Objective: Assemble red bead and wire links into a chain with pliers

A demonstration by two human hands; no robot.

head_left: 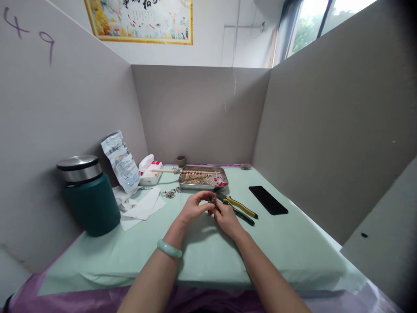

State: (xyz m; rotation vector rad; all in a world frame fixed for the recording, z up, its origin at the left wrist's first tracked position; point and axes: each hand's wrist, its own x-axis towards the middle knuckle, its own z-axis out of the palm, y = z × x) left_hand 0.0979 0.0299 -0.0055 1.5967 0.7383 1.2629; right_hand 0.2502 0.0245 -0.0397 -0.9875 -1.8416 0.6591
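My left hand (197,206) and my right hand (225,216) meet above the middle of the table, fingertips pinched around a small dark metallic piece (212,201). Its exact kind is too small and too covered by fingers to make out. Just right of my right hand lie pliers (241,206) with yellow and green handles. Beyond both hands stands a metal tray (203,188) with gold, clear and red beads in it. A wooden stick (169,171) strung with small red-beaded pieces rests across the tray. Several beaded rings (170,193) lie left of the tray.
On the left are a teal flask (93,204), a foil pouch (122,163), a tissue pack (150,174) and white paper sheets (145,206). A black phone (268,200) lies at right. A small brown cup (181,161) stands by the back partition (200,113); grey panels enclose both sides.
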